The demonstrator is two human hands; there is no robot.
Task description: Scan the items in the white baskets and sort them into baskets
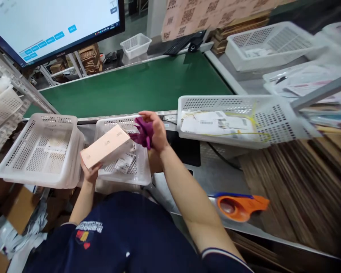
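Observation:
My left hand [90, 171] grips the lower left end of a long pale pink box [106, 147], which is tilted with its far end up to the right. Held in my right hand [159, 135] is a crumpled dark purple piece [144, 131] that looks like thin cloth or wrap; its exact kind cannot be made out. It hangs close to the box's upper right end, and whether the two touch is unclear. Beneath both is a white perforated basket [142, 167] with small printed slips [124, 162] inside.
White stacked baskets [36, 178] stand at left. Behind runs a green conveyor belt [136, 87], with a monitor [59, 26] above. To the right are a basket of labels [187, 102], an orange tape dispenser [238, 207] and stacked flat cardboard [295, 189].

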